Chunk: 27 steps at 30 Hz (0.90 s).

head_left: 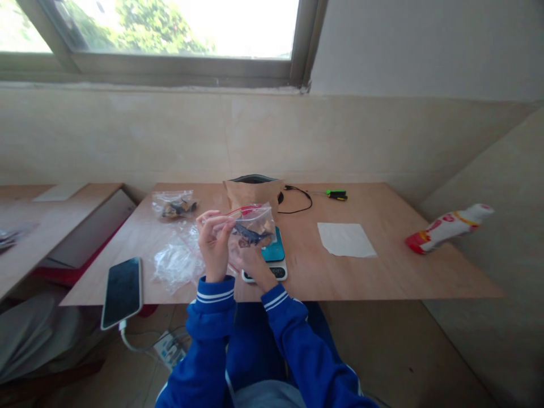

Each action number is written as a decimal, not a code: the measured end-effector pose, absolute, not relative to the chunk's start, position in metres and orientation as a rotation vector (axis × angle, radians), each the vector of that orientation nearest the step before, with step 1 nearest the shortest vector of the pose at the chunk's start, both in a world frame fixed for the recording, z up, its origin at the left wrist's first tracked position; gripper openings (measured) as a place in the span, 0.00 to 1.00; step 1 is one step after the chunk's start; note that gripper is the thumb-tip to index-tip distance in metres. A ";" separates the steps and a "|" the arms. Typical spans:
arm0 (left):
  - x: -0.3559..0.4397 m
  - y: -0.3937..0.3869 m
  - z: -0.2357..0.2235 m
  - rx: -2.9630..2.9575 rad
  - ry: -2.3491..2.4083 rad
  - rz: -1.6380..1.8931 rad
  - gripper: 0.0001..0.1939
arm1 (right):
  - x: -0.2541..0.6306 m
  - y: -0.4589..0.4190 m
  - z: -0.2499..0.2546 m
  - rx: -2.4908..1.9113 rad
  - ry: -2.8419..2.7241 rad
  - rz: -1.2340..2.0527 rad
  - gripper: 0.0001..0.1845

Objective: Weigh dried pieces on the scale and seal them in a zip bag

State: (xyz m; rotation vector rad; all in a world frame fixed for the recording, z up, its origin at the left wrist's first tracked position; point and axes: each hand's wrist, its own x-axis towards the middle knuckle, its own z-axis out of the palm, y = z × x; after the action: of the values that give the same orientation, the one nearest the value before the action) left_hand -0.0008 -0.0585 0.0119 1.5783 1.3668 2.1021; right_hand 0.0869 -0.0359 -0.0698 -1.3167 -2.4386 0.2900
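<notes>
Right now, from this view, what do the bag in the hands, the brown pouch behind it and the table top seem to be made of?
The zip bag looks like clear, glossy plastic: it shines and its contents show through. The brown pouch seems to be matte kraft paper, dull and slightly creased. The table top looks like bare plywood, with pale wood grain.

Daylight from window (170, 28), overexposed; soft shadows; edges bowed, wide-angle distortion.

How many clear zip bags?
3 on the wooden table: the held bag between left hand and right hand, the bag with dark contents at back left, the crumpled bag by the left hand. A blurry item on the side table may be a fourth.
</notes>
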 end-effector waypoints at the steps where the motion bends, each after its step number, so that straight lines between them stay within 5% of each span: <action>1: 0.000 -0.061 0.015 1.572 1.362 2.125 0.06 | 0.089 -0.035 -0.069 -1.352 -2.411 0.301 0.18; 11: 0.020 -0.085 0.012 1.649 1.404 2.038 0.07 | 0.197 -0.036 -0.019 -1.062 -0.912 0.739 0.21; 18: 0.043 -0.085 0.007 1.739 1.293 1.982 0.05 | 0.216 -0.066 0.067 -0.937 -1.578 0.607 0.11; 22: 0.044 -0.089 0.012 1.722 1.286 1.992 0.06 | 0.224 -0.081 0.056 -1.030 -1.607 0.557 0.21; 27: 0.046 -0.091 0.013 1.674 1.269 2.010 0.08 | 0.223 -0.092 0.017 -0.996 -1.460 0.989 0.24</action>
State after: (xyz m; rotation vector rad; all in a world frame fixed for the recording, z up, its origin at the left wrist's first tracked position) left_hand 0.0458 -0.0914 0.0129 1.6737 1.2686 2.0095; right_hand 0.2233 -0.0916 0.0173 -0.9962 -1.4603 0.9892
